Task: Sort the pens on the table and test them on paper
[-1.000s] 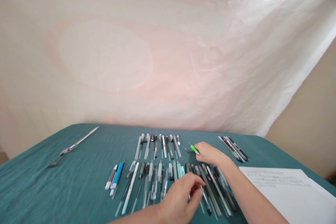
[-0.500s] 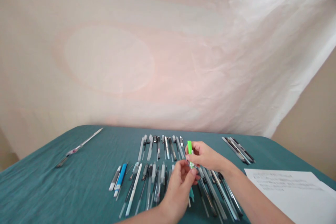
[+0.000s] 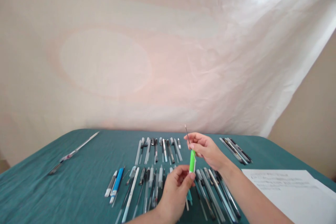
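Observation:
My left hand [image 3: 175, 190] pinches the lower end of a bright green pen barrel [image 3: 192, 161] and holds it upright above the table. My right hand [image 3: 206, 148] pinches a thin dark refill [image 3: 187, 134] that sticks up out of the barrel's top. Both hands hover over a near row of several pens [image 3: 154, 185] on the teal cloth [image 3: 78, 182]. A second row of several pens [image 3: 159, 147] lies farther back, just left of my right hand.
A small group of dark pens [image 3: 236, 149] lies at the right rear. One long pen [image 3: 75, 151] lies alone at the far left. White printed sheets [image 3: 294, 190] sit at the right front. A pale draped cloth [image 3: 157, 52] hangs behind the table.
My right hand brought the green pen from the table to my left hand. The pen has turned upright, and the refill now shows above it in my right fingers.

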{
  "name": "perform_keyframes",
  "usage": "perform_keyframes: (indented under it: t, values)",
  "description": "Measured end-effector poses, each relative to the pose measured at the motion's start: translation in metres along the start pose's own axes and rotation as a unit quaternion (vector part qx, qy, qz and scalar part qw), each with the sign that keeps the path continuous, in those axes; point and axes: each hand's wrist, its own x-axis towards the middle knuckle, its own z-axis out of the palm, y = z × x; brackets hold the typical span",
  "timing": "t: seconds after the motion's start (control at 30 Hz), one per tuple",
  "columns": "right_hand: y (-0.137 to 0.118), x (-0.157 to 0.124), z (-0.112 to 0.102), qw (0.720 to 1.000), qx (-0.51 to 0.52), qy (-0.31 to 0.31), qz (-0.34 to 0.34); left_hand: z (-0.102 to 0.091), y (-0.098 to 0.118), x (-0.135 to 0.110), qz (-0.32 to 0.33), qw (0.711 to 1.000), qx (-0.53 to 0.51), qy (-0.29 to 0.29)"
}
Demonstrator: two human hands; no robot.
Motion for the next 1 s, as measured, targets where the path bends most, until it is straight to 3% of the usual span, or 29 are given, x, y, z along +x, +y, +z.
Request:
perform_keyframes:
  t: [0.13,0.27,0.5,0.7,0.83,0.93,1.0]
  values:
    - [-0.008,0.001,-0.009,0.994,0.040,0.083,-0.060,0.000,-0.004,0.000,0.002,1.000,0.010,0.003]
    - [-0.013,0.000,-0.013,0.989,0.055,0.107,-0.081,-0.002,-0.005,0.000,-0.002,1.000,0.023,0.013]
    - [-0.011,-0.002,-0.013,0.995,-0.043,0.069,-0.059,-0.003,-0.007,0.003,0.005,0.999,0.033,0.009]
    - [-0.018,-0.005,-0.012,0.994,-0.108,-0.014,-0.022,-0.004,-0.008,0.004,0.017,0.999,0.027,0.010]
    - [-0.005,0.002,-0.026,0.989,-0.140,0.019,-0.038,-0.004,-0.008,0.004,0.001,0.999,0.030,0.013]
    - [0.026,0.014,-0.045,0.954,-0.285,0.083,-0.034,-0.004,-0.007,0.004,-0.009,0.999,0.038,0.018]
    - [0.050,0.020,-0.057,0.871,-0.483,0.086,-0.031,-0.004,-0.007,0.004,-0.008,0.999,0.042,0.020]
